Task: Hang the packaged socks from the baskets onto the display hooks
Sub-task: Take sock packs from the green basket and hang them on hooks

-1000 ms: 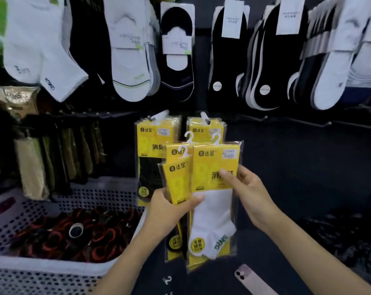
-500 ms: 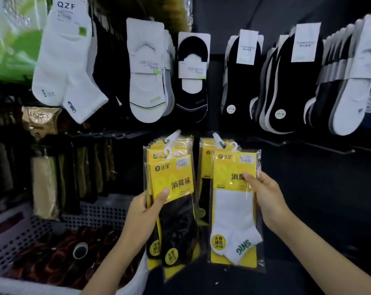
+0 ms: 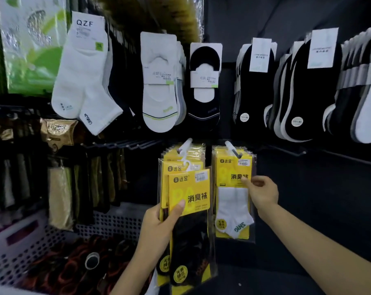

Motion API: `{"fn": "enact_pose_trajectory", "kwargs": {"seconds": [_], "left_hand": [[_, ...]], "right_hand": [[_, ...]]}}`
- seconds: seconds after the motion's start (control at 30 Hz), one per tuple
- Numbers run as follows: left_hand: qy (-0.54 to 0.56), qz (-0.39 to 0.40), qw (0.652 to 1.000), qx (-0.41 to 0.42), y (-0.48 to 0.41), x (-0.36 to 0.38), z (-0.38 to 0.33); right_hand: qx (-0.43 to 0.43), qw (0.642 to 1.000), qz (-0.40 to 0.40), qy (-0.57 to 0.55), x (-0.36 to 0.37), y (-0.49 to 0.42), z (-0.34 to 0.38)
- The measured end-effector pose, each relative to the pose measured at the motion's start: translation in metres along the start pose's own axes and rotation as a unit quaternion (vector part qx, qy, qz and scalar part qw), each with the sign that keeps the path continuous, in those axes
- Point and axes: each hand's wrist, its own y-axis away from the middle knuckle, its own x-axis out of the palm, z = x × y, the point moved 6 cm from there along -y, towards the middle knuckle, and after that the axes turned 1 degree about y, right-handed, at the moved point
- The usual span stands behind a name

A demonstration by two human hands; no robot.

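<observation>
Dark wall (image 3: pixel 312 199), two low hooks. Since a second ago the white pack (image 3: pixel 233 201) has gone onto the right hook (image 3: pixel 231 146); the right hand (image 3: pixel 263 193) still pinches its edge. The left hand (image 3: pixel 159 226) grips the black packs (image 3: pixel 191 209), apparently unhung, just below the left hook (image 3: pixel 185 144).

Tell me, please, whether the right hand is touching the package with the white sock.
Touching. The head view shows the right hand pinching the white sock package at its right edge.
</observation>
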Motion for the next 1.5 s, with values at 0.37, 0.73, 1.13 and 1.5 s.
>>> {"fn": "enact_pose_trajectory", "kwargs": {"seconds": [0.37, 0.73, 1.13, 1.5], "left_hand": [[0.019, -0.017, 0.996, -0.086, 0.003, 0.028, 0.015], [-0.054, -0.079, 0.995, -0.015, -0.003, 0.022, -0.008], [-0.056, -0.129, 0.99, 0.004, -0.011, -0.01, -0.014], [-0.034, -0.039, 0.998, -0.03, -0.008, 0.019, 0.0]], "right_hand": [[-0.021, 0.946, 0.299, -0.119, 0.012, 0.106, 0.022], [0.002, 0.966, 0.199, -0.166, -0.032, 0.085, 0.034], [-0.035, 0.98, 0.184, -0.067, -0.003, 0.025, 0.042], [0.018, 0.998, 0.059, -0.025, -0.026, 0.033, -0.008]]}}
